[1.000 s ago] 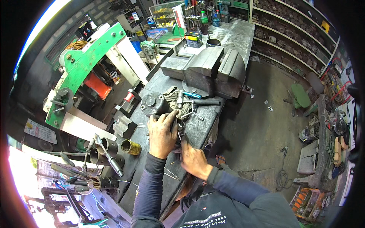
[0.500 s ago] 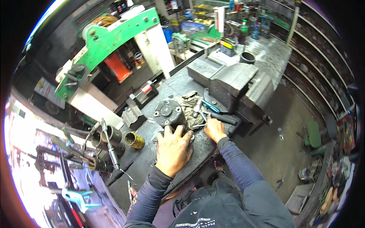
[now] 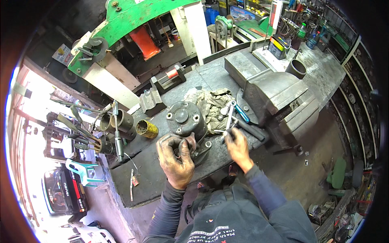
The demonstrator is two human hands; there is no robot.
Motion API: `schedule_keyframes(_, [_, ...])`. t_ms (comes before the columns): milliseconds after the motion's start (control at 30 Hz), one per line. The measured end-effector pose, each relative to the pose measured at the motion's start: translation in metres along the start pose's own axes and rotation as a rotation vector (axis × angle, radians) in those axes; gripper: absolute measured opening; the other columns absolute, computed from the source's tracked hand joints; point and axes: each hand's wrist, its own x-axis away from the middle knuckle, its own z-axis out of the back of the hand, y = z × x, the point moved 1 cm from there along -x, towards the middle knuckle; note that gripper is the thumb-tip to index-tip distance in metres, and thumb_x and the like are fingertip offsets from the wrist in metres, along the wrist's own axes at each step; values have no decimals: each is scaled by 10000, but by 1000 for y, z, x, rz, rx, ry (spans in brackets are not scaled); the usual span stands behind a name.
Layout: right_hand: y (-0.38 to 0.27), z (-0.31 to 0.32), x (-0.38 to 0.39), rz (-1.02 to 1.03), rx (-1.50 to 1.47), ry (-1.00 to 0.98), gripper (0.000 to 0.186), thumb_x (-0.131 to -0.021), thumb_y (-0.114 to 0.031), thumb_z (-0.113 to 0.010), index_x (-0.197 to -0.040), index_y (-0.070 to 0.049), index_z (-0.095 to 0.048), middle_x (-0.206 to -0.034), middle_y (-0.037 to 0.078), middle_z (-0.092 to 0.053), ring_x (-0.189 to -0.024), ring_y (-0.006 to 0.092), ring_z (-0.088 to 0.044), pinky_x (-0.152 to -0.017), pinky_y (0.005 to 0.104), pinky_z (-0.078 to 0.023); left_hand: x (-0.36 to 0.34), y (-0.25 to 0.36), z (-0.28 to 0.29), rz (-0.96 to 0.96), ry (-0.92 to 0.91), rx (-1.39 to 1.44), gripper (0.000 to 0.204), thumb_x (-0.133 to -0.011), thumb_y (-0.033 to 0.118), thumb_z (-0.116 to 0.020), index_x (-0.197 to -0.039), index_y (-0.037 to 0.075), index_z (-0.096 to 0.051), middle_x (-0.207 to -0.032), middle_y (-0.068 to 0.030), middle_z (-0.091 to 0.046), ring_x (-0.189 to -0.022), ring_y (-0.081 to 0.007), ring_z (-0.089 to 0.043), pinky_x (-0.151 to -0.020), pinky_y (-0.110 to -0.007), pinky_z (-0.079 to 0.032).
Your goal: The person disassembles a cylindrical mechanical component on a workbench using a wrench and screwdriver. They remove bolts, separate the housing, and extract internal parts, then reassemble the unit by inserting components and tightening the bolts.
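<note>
Housing [image 3: 187,121]: dark, round, bolt-holed | left grip [image 3: 176,162]: beside, hold unclear | right grip [image 3: 237,148]: holding wrench [image 3: 230,114]

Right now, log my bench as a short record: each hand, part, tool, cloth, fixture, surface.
Left hand: at the near side of the housing
Right hand: fingertips at the near end of a wrench; grip unclear
Part: dark round metal housing
Tool: silver wrench
Cloth: crumpled greyish rag
Fixture: bench vise
Surface: dark workbench

The housing [image 3: 185,117] looks matt metal; the rag [image 3: 211,108], creased cloth.
</note>
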Motion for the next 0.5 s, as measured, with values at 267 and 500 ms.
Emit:
schedule_keyframes(267, [-87,-35,48,-293,-514,-424,351,-1100,-376,-626,-1043,-30,-649,-818,25,-660,-607,93,-615,-522,287,-485,-4,0,11,144,-153,121,119,-1005,74,-691,-996,-5,-603,-937,-136,-601,-812,-294,-592,-768,-396,-495])
schedule_keyframes(500, [-102,-34,61,202,-151,-52,260,-916,7,-761,-1153,-7,-654,-1022,136,-686,-935,278,-703,-832,361,-565,-16,-10,20,-179,-326,72,283,-866,22,-719,-1136,101,-745,-1034,-134,-609,-959,-344,-592,-876,-454,-479])
